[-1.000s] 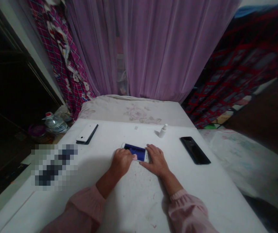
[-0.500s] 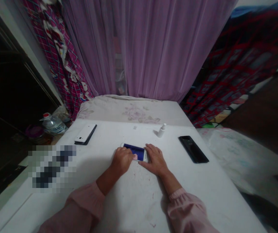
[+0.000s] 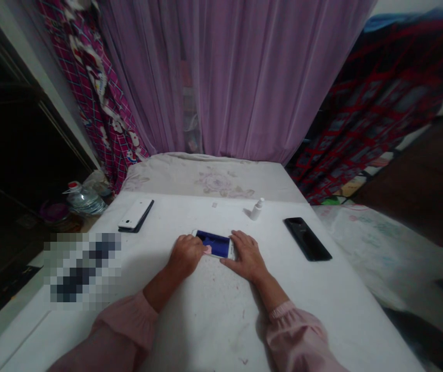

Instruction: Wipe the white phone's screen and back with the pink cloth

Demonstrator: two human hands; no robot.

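Pink cloth-like scrap (image 3: 207,250), pinched by the left hand (image 3: 186,254), has slid leftward over the white rectangular phone (image 3: 216,244), uncovering blue screen (image 3: 222,248); right hand (image 3: 248,256) spread against it.

The one view looks from the wearer's head, above the near end of the white surface (image 3: 221,320), facing forward and down along its length. The left hand (image 3: 186,254) and right hand (image 3: 248,256) lie within arm's reach, mid-view; a purple curtain (image 3: 268,77) closes the far side. The wide field catches patterned magenta cloth (image 3: 109,103) at left.
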